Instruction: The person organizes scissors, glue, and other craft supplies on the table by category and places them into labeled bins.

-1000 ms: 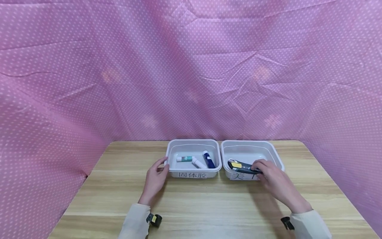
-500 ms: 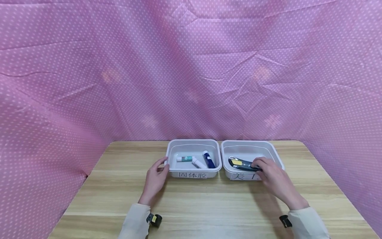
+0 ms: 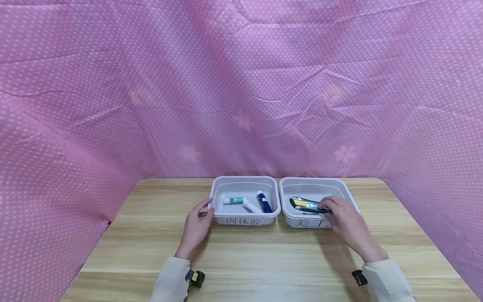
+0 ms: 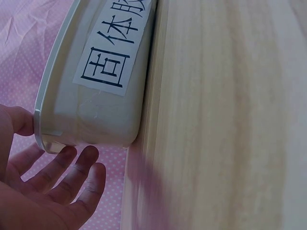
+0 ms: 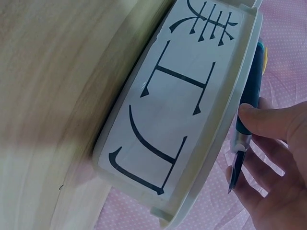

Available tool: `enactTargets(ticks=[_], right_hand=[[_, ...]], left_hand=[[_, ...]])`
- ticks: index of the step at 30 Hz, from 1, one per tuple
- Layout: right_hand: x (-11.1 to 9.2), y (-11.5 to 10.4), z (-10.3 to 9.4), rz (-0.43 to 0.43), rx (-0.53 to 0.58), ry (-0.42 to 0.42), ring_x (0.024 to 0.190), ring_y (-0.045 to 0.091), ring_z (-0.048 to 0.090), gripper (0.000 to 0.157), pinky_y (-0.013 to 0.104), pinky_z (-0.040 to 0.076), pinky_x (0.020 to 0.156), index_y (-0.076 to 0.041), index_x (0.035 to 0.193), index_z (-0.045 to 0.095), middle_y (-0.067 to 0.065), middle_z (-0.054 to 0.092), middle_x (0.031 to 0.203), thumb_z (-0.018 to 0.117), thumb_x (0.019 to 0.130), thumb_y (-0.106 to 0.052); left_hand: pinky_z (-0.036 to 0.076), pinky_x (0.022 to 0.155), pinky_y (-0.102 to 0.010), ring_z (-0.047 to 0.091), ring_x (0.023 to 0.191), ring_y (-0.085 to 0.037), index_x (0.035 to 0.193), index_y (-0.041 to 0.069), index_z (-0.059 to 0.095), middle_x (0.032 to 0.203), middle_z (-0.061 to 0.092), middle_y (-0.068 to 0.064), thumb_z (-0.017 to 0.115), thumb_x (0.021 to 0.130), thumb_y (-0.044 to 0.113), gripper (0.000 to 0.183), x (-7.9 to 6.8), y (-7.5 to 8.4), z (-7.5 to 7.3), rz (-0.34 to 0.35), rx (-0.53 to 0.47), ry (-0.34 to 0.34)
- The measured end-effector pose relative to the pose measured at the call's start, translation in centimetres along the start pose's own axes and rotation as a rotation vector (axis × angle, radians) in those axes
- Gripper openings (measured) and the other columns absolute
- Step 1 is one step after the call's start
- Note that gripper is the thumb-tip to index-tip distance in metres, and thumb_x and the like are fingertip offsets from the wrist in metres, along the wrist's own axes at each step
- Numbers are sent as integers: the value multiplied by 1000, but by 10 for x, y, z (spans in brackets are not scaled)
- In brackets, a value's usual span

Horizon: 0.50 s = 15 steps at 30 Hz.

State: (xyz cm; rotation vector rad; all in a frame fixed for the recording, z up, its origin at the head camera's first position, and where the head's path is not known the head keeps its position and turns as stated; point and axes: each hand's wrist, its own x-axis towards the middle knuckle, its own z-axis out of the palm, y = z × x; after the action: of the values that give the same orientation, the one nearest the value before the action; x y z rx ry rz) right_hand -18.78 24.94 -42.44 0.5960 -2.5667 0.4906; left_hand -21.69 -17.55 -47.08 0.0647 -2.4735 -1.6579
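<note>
My right hand (image 3: 349, 226) pinches a utility knife (image 3: 301, 203) over the right bin (image 3: 345, 188). Its dark body carries a yellow patch, and one end lies under my fingers. From the right wrist, the knife's teal body (image 5: 254, 79) shows just beyond the bin rim, with the thumb on it and a narrow dark tip pointing towards the fingers. At the near left corner of the left bin (image 3: 245, 179), my left hand (image 3: 196, 226) touches the rim. In the left wrist view, the thumb lies at the rim and the other fingers (image 4: 88, 184) are spread loosely beside the wall.
Three glue sticks lie in the left bin: a green-and-white one (image 3: 234, 201), a white one (image 3: 250, 206) and a dark blue one (image 3: 265, 203). Both white bins bear paper labels (image 4: 108, 52) and stand side by side on a wooden table (image 3: 249, 260). A pink dotted cloth (image 3: 241, 105) hangs behind.
The knife has sunk slightly lower into the right bin and tilted in my right hand, showing more of its side. My left hand stays at the left bin.
</note>
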Motion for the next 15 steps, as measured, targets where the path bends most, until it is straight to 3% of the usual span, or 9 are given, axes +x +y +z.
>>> enactTargets(ticks=[15], right_hand=[[2,6,1,-16,1,42,106,31,64,35,50,51,94,-6,99,71,9,69,110,77,73,17]], left_hand=[[61,87,-34,67,112,-33,143,10,59,146,55,-18,59,103,19,41,-2,2,1,2,4,-4]])
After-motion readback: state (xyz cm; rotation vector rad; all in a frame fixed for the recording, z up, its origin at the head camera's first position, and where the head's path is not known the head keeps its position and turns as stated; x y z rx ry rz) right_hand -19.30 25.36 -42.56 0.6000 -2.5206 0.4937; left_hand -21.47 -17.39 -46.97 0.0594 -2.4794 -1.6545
